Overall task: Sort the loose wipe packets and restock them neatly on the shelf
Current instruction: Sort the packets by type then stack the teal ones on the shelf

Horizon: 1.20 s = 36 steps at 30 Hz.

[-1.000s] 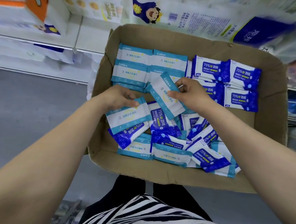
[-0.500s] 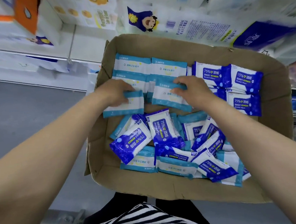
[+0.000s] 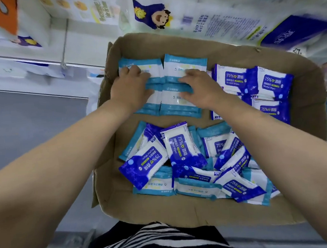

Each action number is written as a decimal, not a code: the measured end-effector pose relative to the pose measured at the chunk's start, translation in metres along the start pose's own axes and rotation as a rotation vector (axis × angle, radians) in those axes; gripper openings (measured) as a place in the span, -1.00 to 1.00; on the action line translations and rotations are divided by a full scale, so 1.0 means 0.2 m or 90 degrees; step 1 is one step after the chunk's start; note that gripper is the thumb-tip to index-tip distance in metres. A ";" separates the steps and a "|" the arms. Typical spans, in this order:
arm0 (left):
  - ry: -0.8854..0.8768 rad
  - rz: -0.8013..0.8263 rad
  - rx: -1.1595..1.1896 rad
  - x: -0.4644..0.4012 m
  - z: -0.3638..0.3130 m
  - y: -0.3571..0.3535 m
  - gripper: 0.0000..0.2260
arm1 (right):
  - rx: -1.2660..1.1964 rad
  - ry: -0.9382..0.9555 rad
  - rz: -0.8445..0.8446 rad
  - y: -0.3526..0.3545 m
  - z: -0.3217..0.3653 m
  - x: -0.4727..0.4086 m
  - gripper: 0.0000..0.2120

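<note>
At frame centre, inside the cardboard box (image 3: 305, 137), the light-blue wipe packets (image 3: 178, 103) are pressed flat under the left hand (image 3: 131, 87) and right hand (image 3: 199, 88), fingers outstretched, packet print partly hidden, shelf goods above blurred

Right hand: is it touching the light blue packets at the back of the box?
Touching. The head view shows the right hand flat on the light blue packets, fingers spread across them.

Black-and-white striped top (image 3: 147, 243) — bare forearms
</note>
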<state>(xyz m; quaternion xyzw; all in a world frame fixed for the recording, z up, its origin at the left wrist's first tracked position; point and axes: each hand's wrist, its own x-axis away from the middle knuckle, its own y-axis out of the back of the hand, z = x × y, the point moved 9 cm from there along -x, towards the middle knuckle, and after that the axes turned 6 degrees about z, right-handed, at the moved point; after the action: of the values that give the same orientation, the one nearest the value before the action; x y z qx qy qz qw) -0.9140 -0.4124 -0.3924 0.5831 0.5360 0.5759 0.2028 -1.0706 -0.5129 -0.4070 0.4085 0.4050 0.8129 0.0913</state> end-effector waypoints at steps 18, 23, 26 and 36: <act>0.115 0.248 0.086 0.57 -0.06 -0.38 -0.62 | -0.217 -0.126 0.086 -0.31 0.00 0.43 -0.60; 0.171 0.259 0.100 0.65 -0.06 -0.42 -0.64 | -0.338 -0.071 0.054 -0.29 -0.05 0.50 -0.80; 0.156 0.267 0.182 0.60 -0.10 -0.36 -0.76 | -0.405 -0.053 0.025 -0.22 -0.10 0.51 -0.79; 0.085 0.152 0.330 0.20 -0.55 -0.02 -0.74 | -0.341 -0.075 -0.141 0.22 -0.61 0.66 -0.76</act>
<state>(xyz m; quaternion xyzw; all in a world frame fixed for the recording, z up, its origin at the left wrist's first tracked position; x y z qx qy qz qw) -1.0226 -0.4180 -0.3505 0.6355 0.6048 0.4765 -0.0578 -1.2386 -0.5494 -0.3377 0.3693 0.2127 0.8508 0.3073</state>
